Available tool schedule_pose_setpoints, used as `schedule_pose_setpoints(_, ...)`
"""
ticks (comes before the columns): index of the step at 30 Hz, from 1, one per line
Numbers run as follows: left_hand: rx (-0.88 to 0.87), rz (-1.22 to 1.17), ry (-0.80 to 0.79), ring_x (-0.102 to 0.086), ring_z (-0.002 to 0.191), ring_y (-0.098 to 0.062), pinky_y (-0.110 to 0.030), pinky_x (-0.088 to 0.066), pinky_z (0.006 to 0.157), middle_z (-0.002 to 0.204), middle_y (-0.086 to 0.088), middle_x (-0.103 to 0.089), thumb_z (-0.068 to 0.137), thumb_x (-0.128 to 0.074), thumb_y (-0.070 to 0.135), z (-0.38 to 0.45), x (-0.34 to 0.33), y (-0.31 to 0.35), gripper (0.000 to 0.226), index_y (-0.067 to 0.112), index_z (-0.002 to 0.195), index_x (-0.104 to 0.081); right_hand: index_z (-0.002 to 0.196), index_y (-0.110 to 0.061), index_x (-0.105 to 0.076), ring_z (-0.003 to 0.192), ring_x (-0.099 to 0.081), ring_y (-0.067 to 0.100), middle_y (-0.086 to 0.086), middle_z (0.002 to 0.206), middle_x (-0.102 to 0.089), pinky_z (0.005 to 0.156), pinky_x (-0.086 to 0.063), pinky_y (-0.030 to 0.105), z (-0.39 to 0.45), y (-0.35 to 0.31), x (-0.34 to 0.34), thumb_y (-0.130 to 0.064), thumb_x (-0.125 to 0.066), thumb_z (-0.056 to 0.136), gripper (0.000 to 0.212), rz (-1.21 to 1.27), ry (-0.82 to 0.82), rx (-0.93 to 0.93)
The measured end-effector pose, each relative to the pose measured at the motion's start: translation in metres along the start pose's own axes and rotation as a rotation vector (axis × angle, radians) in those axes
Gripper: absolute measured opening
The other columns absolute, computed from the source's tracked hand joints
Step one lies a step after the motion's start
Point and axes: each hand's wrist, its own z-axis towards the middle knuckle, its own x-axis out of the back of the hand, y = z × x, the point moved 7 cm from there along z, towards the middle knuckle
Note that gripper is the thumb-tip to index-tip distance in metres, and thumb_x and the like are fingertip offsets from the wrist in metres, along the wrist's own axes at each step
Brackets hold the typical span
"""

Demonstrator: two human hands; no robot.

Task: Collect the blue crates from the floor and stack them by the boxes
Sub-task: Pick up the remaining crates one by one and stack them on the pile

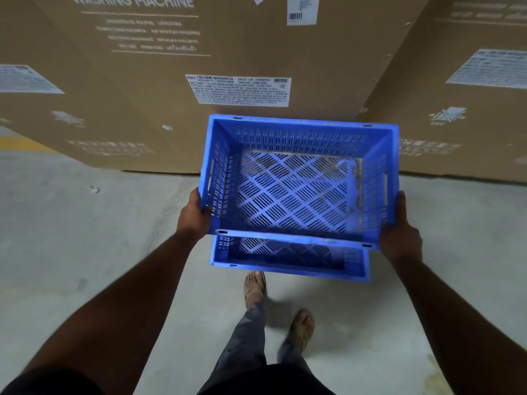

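I hold an empty blue slotted crate [299, 192] by its two short sides, above the floor. My left hand [195, 213] grips its left wall and my right hand [399, 226] grips its right wall. Directly beneath it a second blue crate [288, 259] stands on the concrete floor; only its near strip shows, the rest is hidden by the held crate. Both crates are right in front of tall brown cardboard washing machine boxes [159, 81].
Another cardboard box [462, 104] stands at the right, forming a corner with the first. My feet in sandals [299, 326] stand on grey concrete floor [85, 238] just behind the lower crate. A yellow floor stripe [22, 143] shows at far left.
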Motion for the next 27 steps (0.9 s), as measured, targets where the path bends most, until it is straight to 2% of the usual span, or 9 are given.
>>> schedule_pose_setpoints(5,0.009,-0.014,-0.003,-0.065,0.106,-0.042,-0.040,-0.048,0.081,0.123,-0.018,-0.067,0.095,-0.054,0.010,-0.006,0.001,0.000,0.042,0.016,0.136,-0.045,0.160,-0.043,0.004,0.090,-0.064,0.054,0.042,0.099,-0.064,0.085,-0.050,0.052,-0.004,0.000,0.000,-0.024,-0.048,0.102,0.080,-0.010,0.005,0.014)
schedule_pose_setpoints(10,0.015,-0.047,-0.024,-0.065,0.108,-0.039,-0.046,-0.054,0.090,0.127,-0.015,-0.066,0.095,-0.055,0.010,-0.020,0.002,-0.017,0.049,0.019,0.141,-0.044,0.159,-0.046,0.005,0.092,-0.065,0.053,0.041,0.100,-0.065,0.086,-0.050,0.050,-0.012,0.009,-0.003,-0.026,-0.048,0.102,0.080,-0.027,-0.026,0.014)
schedule_pose_setpoints(13,0.015,-0.045,-0.035,-0.065,0.109,-0.040,-0.046,-0.054,0.090,0.128,-0.016,-0.065,0.096,-0.054,0.010,-0.023,0.001,-0.017,0.050,0.020,0.143,-0.042,0.159,-0.045,0.006,0.090,-0.065,0.052,0.040,0.098,-0.065,0.084,-0.050,0.050,-0.014,0.010,-0.002,-0.026,-0.048,0.102,0.081,-0.040,-0.017,0.020)
schedule_pose_setpoints(20,0.011,0.143,-0.123,-0.061,0.111,-0.048,-0.044,-0.047,0.086,0.129,-0.027,-0.062,0.096,-0.055,0.012,-0.008,0.003,-0.014,0.053,0.012,0.145,-0.034,0.160,-0.041,0.010,0.094,-0.065,0.052,0.038,0.103,-0.066,0.087,-0.050,0.051,-0.017,0.010,-0.005,-0.025,-0.048,0.102,0.084,-0.071,-0.034,0.025)
schedule_pose_setpoints(27,0.017,0.179,-0.190,-0.062,0.108,-0.047,-0.045,-0.049,0.085,0.128,-0.026,-0.062,0.097,-0.054,0.017,-0.025,0.001,-0.021,0.052,0.013,0.145,-0.033,0.157,-0.047,0.012,0.091,-0.064,0.051,0.037,0.100,-0.065,0.083,-0.050,0.049,-0.026,0.020,-0.007,-0.023,-0.048,0.099,0.087,-0.068,-0.039,0.000)
